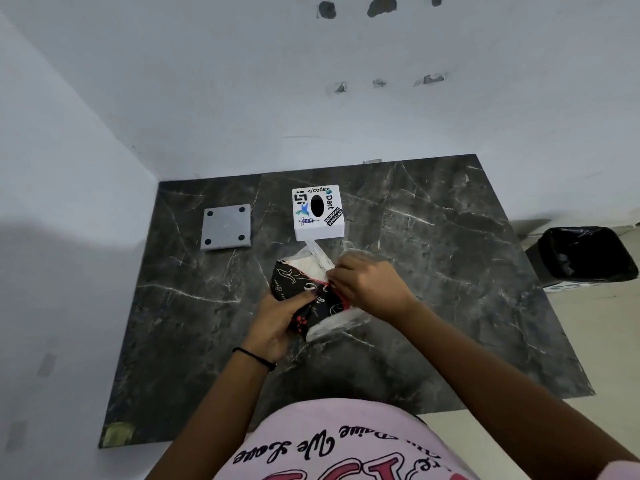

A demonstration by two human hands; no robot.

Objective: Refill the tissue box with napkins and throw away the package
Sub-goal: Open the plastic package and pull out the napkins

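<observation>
A black napkin package (313, 299) with white and red print is held just above the dark marble table (450, 271). My left hand (277, 323) grips its near end from below. My right hand (367, 284) pinches the torn plastic at its far right edge, where white napkins (308, 263) show through the opening. Behind the package stands the white tissue box (318, 213), covered in stickers, with a dark oval slot on top. Its grey base plate (226, 226) with dark round feet lies apart to the left.
A bin lined with a black bag (585, 254) stands on the floor off the table's right edge. White walls close off the table at the back and left. A greenish patch (117, 434) marks the table's near left corner.
</observation>
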